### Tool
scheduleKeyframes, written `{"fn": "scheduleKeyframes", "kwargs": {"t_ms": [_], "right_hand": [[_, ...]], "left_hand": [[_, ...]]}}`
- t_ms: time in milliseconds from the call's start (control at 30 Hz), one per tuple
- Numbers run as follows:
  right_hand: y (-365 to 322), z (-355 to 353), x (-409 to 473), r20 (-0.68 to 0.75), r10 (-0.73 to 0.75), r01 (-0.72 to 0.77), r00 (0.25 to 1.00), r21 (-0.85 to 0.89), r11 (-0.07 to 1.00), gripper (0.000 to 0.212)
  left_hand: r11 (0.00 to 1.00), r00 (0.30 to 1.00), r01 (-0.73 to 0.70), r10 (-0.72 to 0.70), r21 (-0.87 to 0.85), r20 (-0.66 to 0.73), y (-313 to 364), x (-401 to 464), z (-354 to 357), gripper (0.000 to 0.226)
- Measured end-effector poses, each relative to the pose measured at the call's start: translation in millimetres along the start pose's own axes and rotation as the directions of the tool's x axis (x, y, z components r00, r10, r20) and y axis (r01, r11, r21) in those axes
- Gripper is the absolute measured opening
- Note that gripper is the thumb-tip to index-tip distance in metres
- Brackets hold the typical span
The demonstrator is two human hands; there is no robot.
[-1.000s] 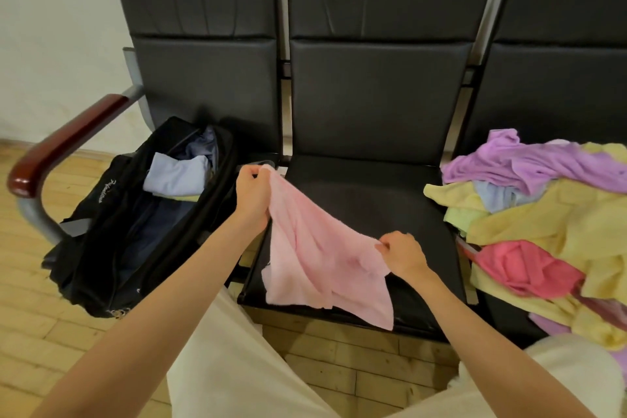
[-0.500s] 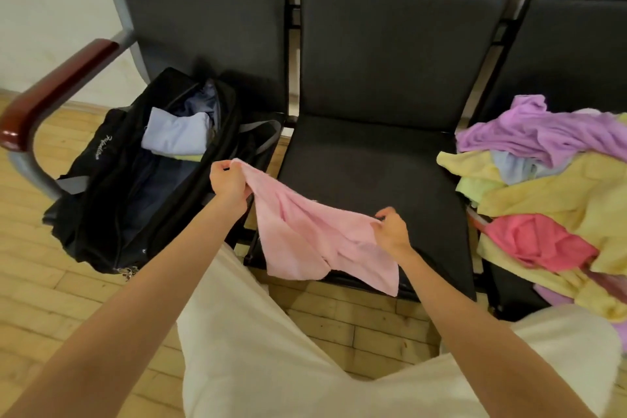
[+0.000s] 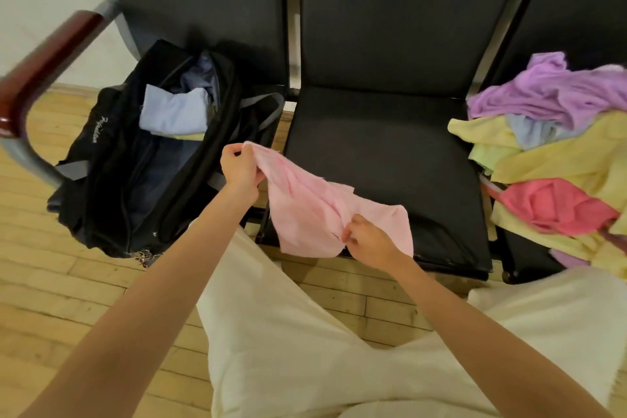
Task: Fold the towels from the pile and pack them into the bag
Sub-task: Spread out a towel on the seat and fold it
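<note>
While the left hand (image 3: 239,169) and right hand (image 3: 368,239) each pinch an edge of the thin pale-pink cloth towel (image 3: 310,210) above the black padded seat (image 3: 380,153), it's mid-fold, probably needing corners matched before the open black duffel bag (image 3: 101,159).

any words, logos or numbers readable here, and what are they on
White cursive script on the side of the black fabric duffel bag: one slanted word, too blurred to read for certain.
Nothing legible on the pink cloth towel, the towel pile or the black padded seats.
</note>
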State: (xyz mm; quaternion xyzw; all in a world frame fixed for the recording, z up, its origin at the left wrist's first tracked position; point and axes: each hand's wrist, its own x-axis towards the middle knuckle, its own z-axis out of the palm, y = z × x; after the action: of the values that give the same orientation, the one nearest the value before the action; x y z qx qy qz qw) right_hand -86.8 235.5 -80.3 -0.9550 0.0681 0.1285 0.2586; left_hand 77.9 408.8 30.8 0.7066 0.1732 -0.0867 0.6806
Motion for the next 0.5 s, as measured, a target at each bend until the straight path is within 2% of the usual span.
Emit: {"fn": "scheduleKeyframes", "kwargs": {"t_ms": [267,400,500], "right_hand": [[-23,10,5,-0.04,0.05,-0.058,0.998,-0.219,0.974,0.031],[-27,12,7,-0.049,0.047,-0.059,0.998,-0.277,0.959,0.017],[-25,-1,2,-0.094,0.065,-0.08,0.993,-0.159,0.984,0.006]], "left_hand": [[1.0,1.0,-0.027,0.027,-0.015,-0.009,-3,-3,-9,0.023],[0.999,0.999,-0.043,0.043,0.001,-0.031,-5,-3,-15,0.02],[0.995,0.996,-0.064,0.069,0.075,-0.065,-8,2,-24,0.022]]}}
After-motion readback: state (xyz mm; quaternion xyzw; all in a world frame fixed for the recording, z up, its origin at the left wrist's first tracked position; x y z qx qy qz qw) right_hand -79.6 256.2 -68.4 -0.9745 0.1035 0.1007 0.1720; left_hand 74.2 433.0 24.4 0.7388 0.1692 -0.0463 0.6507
